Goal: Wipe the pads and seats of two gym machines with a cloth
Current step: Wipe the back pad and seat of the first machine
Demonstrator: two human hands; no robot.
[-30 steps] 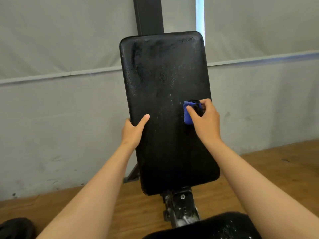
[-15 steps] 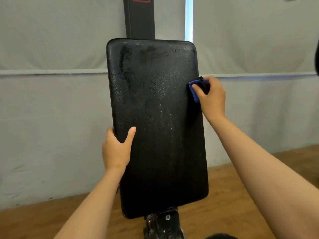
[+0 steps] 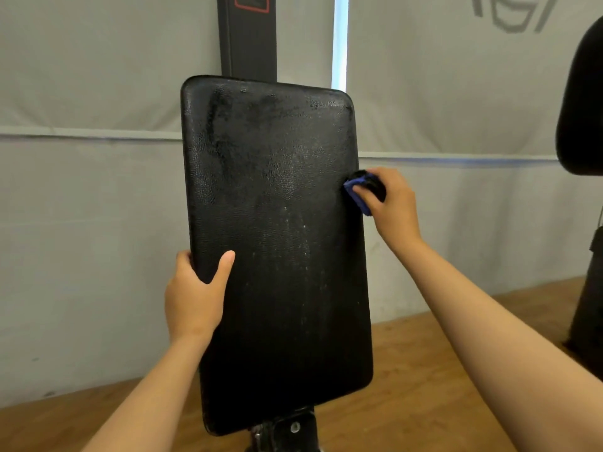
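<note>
I am partway through wiping the tall black back pad [image 3: 277, 239] of one machine. Its upper face has a damp sheen, while pale specks show on the lower half, so I judge that part is not yet done. My left hand [image 3: 194, 295] grips the pad's left edge about halfway down, with the thumb [image 3: 225, 265] flat on the front and the other fingers wrapped out of sight behind, bracing the pad. My right hand [image 3: 391, 203] is curled round the bunched blue cloth [image 3: 357, 190] and presses it against the pad's right edge, a little above the middle. The next move, as I see it, is a firm stroke down that rounded rim and then across the speckled lower face. The cloth should be lapped over the edge so it does not slip off into the air. To the right of the pad there is open room in front of the grey wall [image 3: 456, 109], so my arm can travel freely. A dark padded part [image 3: 584, 102] of another machine stands well apart at the far right and matters only if my elbow swings wide. The metal bracket [image 3: 287, 429] sits just under the lower rim, so the stroke should end before my knuckles reach it. My left hand covers a patch of the edge and must shift before I can wipe there.
</note>
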